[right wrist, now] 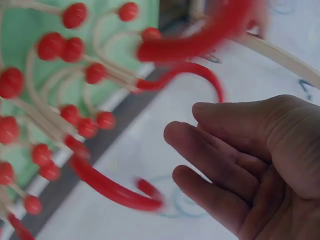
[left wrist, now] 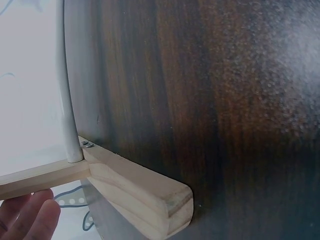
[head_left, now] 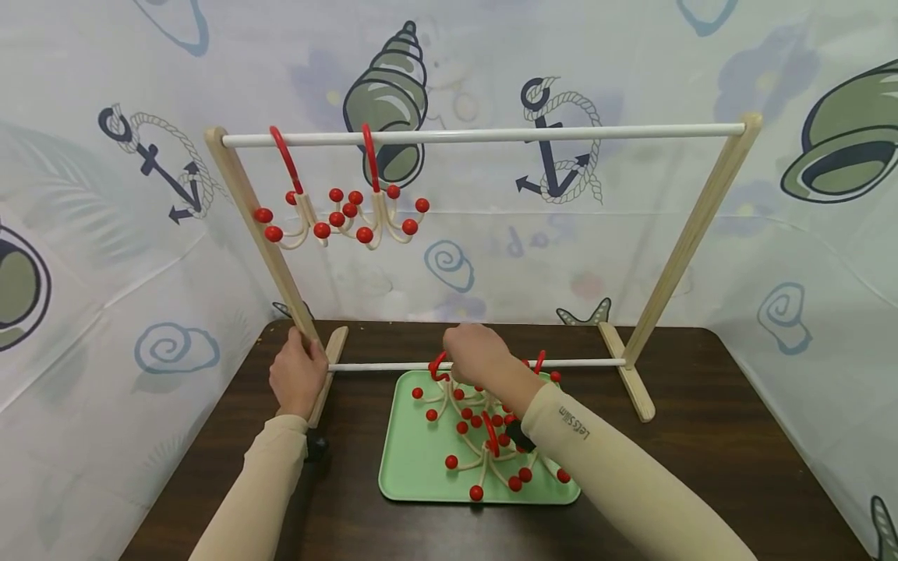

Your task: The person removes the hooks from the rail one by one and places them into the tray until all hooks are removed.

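My left hand [head_left: 298, 375] grips the left wooden post [head_left: 261, 222] of a rack low down; the left wrist view shows its fingers [left wrist: 44, 220] against the post. Over the back of a green tray [head_left: 410, 471], my right hand [head_left: 482, 354] is beside the red hooks of several hangers, whose cream curved arms end in red balls. In the right wrist view, the thumb is close to one red hook [right wrist: 202, 69], its tip partly hidden, and the fingers are loosely bent with no visible grip. Two such hangers, one left [head_left: 286, 161] and one right [head_left: 371, 161], hang from the top rod [head_left: 519, 135].
The rack's right post [head_left: 691, 241] stands on a wooden foot [head_left: 627, 378]. A lower white rod [head_left: 382, 366] spans the rack behind the tray. Beneath is a dark wooden table [head_left: 708, 460], with a patterned cloth [head_left: 484, 70] behind it.
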### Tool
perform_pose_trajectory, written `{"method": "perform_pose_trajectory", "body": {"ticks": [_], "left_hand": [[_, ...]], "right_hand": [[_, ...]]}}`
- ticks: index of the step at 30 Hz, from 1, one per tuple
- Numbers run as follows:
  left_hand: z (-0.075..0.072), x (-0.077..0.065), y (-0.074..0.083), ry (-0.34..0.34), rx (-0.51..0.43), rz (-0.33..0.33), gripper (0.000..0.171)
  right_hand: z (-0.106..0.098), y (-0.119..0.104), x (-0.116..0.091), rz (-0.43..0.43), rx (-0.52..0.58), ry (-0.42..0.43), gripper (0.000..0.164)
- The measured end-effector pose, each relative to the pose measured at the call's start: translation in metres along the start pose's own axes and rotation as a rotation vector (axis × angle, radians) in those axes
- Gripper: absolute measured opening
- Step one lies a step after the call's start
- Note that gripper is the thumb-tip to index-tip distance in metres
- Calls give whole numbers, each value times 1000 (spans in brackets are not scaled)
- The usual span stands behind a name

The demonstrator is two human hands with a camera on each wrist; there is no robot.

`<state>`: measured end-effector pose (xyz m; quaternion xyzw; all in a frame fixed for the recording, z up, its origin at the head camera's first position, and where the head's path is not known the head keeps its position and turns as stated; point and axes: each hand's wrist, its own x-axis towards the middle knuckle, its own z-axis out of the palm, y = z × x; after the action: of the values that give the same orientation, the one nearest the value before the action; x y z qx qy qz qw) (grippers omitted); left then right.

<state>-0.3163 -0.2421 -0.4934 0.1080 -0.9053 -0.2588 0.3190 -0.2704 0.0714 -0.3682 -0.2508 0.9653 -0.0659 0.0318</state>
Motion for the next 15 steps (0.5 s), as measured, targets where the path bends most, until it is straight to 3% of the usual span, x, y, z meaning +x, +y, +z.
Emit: {"method": "perform_pose_trajectory", "body": {"ticks": [6,10,15], "left_hand": [[1,0,-1,-3,-2,1,23],[1,0,-1,-3,-4,-1,23],[1,0,-1,2,-9,2,22]], "right_hand": [[-45,-4,-7,-18,7,83,7],[-71,-5,-12,-37,46,231,16],[-95,-7,-15,-97,125,477,18]]}}
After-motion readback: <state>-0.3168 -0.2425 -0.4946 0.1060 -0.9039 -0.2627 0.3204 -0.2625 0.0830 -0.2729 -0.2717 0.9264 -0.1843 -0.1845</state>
